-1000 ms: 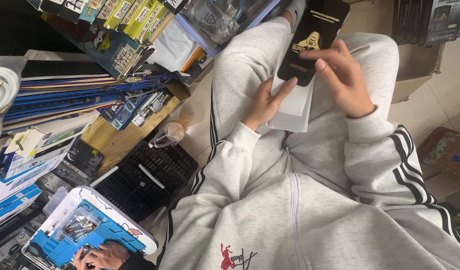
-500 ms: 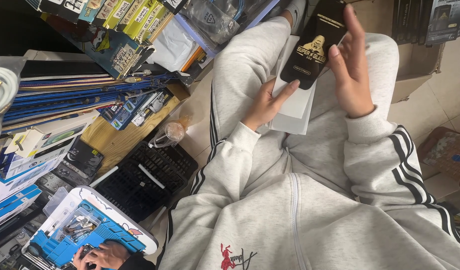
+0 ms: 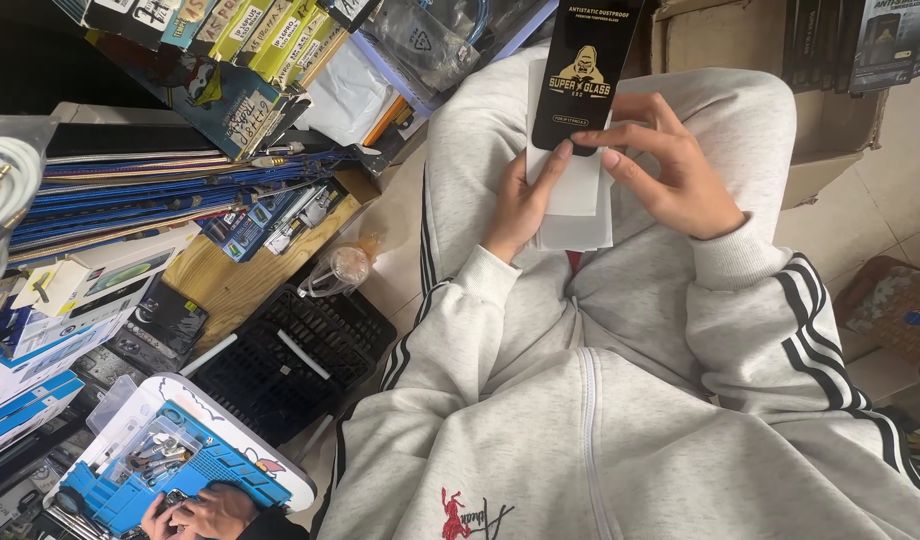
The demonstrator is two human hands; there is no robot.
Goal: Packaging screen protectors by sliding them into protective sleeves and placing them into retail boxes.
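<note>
Holding a slim black package (image 3: 583,75) upright over the lap, the right hand (image 3: 670,170) pinches its lower edge between thumb and fingertips, while the left hand (image 3: 525,200) supports a white sleeve or backing card (image 3: 575,215) that lies flat behind and below the package, resting on the grey tracksuit leg (image 3: 460,170). By the look of it, the black package is partly drawn up out of the white sleeve: its lower end overlaps the white piece, so the separation appears begun but not finished. Whether the package itself has been opened cannot be told; no loose contents are visible. The top of the black package runs to the upper edge of the view, so its full length is not shown. The left thumb is hidden behind the white sleeve, and the grip there can only be judged as a light hold along the left edge. Whether the white item is one piece or two stacked layers is hard to settle. A cardboard box (image 3: 830,130) sits beyond the right knee, its contents only partly seen. At lower left another person's hands (image 3: 195,512) work beside a blue tray of small parts (image 3: 170,475), cut off by the bottom edge.
</note>
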